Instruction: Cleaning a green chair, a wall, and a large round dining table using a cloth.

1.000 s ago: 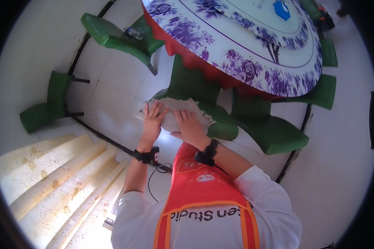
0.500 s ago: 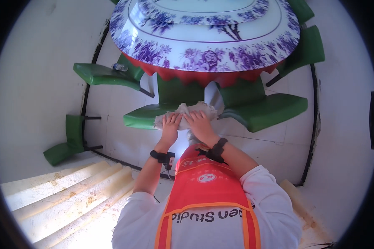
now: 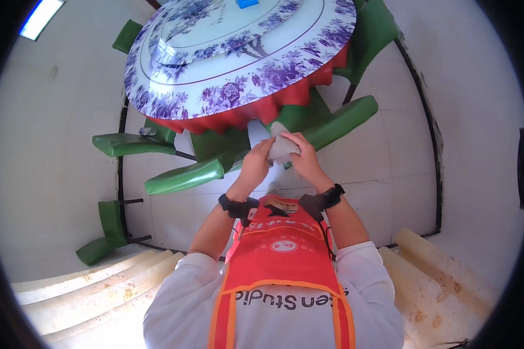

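A greyish-white cloth (image 3: 282, 148), folded into a small bundle, is held up between my two hands in front of the green chairs. My left hand (image 3: 256, 163) grips its left side with the fingers closed against it. On the other side, my right hand (image 3: 304, 157) has its fingers wrapped over the cloth's right edge. Beyond the left hand is a green padded chair (image 3: 183, 176), and a second green chair (image 3: 340, 125) stands just past the right hand. Part of the cloth is hidden by my fingers.
A round table (image 3: 233, 96) with a purple floral glass top and red skirt (image 3: 256, 110) stands ahead. A blue item (image 3: 247, 3) is on it. A clear bottle (image 3: 148, 131) rests on a chair at left. Another green chair (image 3: 112, 224) is by the left wall; patterned curtains (image 3: 99, 285) hang behind.
The cloth was spread flat on the chair seat under both hands; now it is lifted and bunched between them. My view has turned toward the right, and the table appears further left.
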`<state>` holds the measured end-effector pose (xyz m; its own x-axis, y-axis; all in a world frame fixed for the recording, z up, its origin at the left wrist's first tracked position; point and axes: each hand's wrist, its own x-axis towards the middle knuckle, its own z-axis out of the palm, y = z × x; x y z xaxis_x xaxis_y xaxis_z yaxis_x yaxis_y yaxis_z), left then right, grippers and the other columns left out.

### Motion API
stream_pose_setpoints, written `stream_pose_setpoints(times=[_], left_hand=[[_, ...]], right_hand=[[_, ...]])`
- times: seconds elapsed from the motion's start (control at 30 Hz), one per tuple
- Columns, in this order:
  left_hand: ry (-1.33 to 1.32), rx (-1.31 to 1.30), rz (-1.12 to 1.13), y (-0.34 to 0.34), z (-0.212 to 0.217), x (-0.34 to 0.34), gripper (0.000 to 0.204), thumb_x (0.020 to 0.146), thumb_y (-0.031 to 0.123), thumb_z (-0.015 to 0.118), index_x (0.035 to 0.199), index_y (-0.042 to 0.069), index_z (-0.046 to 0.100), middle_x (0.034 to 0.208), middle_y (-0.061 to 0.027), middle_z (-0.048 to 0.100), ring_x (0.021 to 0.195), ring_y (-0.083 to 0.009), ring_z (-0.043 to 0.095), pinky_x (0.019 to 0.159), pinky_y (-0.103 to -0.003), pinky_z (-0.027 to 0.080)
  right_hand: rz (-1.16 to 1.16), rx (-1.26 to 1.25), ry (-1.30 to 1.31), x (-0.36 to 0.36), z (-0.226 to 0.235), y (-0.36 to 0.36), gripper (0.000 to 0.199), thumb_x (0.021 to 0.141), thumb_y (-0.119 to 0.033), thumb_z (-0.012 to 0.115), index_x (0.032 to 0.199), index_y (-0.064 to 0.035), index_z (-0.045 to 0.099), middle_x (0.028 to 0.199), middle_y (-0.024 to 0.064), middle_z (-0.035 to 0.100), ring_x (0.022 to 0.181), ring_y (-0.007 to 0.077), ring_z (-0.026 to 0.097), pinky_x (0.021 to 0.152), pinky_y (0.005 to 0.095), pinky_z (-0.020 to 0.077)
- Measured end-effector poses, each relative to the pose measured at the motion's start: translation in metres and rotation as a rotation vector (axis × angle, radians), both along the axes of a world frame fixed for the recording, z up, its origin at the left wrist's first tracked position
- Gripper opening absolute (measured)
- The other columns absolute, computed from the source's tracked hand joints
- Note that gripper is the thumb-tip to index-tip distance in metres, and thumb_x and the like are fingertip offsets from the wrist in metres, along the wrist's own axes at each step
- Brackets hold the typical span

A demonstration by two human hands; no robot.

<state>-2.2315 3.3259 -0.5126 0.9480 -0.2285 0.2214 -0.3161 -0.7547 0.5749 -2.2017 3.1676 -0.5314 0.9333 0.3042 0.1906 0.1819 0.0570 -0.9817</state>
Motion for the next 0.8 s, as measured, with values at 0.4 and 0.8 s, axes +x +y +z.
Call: stream_pose_setpoints(times=[0.4, 0.8], left_hand=[[0.053, 0.356, -0.427, -0.12, -0.09, 0.031, 0.058, 0.067, 0.009, 0.053, 0.123, 0.01, 0.042, 0.134, -0.0157, 0.026, 0.125, -0.044, 0.014, 0.097, -0.059, 0.014], [0.288, -0.057, -0.501, -0.029, -0.114, 0.065, 0.027, 0.069, 0.011, 0.056, 0.096, 0.004, 0.057, 0.113, -0.0158, 0.047, 0.107, -0.0325, 0.042, 0.088, -0.038, 0.038]], right_hand=[[-0.427, -1.019, -0.355, 0.004, -0.05, -0.117, 0.053, 0.056, 0.003, 0.059, 0.107, -0.0112, 0.055, 0.109, 0.0108, 0.048, 0.111, 0.0303, 0.039, 0.093, 0.0438, 0.0294], [0.002, -0.872, -0.335, 0.035, -0.048, -0.017, 0.048, 0.067, -0.003, 0.05, 0.114, -0.0053, 0.047, 0.113, 0.0143, 0.046, 0.114, 0.0339, 0.037, 0.1, 0.0478, 0.0217]])
